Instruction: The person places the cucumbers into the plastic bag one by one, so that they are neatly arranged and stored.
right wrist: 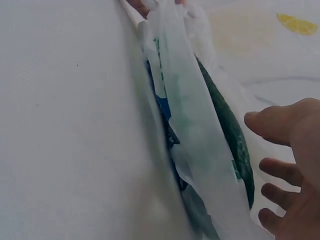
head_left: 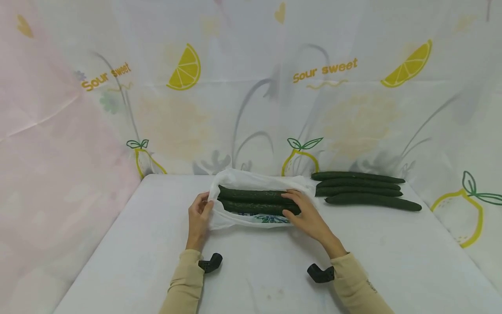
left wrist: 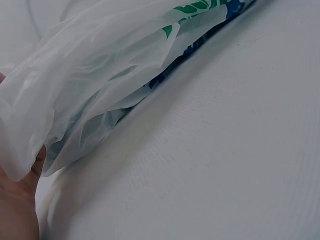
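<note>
Left hand [head_left: 200, 216] pinches the plastic bag [head_left: 255, 181] near the far edge of the bench [head_left: 259, 257]; right hand [head_left: 306, 214], fingers loosely spread, covers ends of two cucumbers [head_left: 255, 196] inside. Uneven pulling might tear the thin bag.

I'm watching remotely as a flat-topped white table [head_left: 259, 266] is carrying a crinkled white plastic bag [head_left: 251, 179]; four long, dark-green cucumbers [head_left: 358, 191] are lying just right of the bag.

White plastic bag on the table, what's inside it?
Two dark green cucumbers can be seen side by side in the bag. The right hand partly covers their right ends; whatever lies beneath them is hidden.
</note>
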Demonstrator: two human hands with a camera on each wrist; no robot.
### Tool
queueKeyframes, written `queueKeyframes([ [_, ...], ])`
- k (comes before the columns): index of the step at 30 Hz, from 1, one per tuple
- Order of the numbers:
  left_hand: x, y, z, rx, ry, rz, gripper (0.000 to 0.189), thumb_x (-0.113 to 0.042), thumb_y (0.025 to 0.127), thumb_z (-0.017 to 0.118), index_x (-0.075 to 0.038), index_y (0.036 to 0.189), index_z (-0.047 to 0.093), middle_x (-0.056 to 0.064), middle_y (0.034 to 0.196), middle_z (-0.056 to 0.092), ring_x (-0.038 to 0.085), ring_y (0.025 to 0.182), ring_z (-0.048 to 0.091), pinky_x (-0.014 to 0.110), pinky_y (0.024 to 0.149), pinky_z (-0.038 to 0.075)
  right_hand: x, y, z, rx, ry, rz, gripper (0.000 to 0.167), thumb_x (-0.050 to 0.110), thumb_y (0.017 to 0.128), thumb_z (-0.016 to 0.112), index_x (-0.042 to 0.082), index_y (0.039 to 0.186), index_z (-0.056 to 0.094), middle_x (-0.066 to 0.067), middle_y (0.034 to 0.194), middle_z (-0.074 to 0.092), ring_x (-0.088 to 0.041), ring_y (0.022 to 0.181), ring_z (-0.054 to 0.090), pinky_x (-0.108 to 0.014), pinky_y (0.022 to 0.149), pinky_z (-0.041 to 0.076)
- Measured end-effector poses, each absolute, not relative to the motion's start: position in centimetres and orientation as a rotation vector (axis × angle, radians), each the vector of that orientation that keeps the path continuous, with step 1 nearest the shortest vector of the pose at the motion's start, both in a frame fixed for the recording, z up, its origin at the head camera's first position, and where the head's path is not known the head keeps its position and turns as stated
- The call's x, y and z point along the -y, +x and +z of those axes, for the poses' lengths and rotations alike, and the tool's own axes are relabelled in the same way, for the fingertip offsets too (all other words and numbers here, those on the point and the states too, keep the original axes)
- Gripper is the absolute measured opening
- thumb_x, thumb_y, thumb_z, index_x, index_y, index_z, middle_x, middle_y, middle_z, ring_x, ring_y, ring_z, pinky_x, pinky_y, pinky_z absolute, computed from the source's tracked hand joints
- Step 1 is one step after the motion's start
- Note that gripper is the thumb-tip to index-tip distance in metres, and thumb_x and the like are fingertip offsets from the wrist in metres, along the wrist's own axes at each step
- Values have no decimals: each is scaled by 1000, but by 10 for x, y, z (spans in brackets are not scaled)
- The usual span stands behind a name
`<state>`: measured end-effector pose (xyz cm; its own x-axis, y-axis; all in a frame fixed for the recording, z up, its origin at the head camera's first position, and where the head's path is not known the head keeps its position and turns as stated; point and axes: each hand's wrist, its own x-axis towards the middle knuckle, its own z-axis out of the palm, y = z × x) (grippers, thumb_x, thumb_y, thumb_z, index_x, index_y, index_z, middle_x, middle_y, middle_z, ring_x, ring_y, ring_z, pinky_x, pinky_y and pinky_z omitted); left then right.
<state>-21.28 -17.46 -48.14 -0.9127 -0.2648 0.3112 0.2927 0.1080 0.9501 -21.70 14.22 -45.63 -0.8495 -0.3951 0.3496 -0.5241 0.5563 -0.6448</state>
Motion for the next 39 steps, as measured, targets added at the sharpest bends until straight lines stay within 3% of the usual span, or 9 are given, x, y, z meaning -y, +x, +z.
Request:
queueKeyframes([
  [9,175,-215,-487,1981,-7,-1876,24,0,90,56,4,114,61,-1,87,61,5,71,55,17,66,43,-167,-208,-444,2656,837,1181,42,25,93,59,10,132,52,-12,147,38,-35,137,33,-56,103,34],
  [23,173,-204,-468,1994,-12,-1838,25,6,88,55,10,112,59,1,84,61,4,68,53,16,62,42,-202,-211,-428,2557,838,1039,37,11,89,64,9,125,56,-11,133,51,-28,124,47,-48,92,44],
  [39,170,-206,-468,1997,-9,-1839,25,7,88,55,11,112,59,-2,83,60,3,68,53,16,64,42,-255,-218,-424,2650,583,1074,41,21,93,58,9,132,50,-15,138,45,-36,128,41,-56,97,36],
])
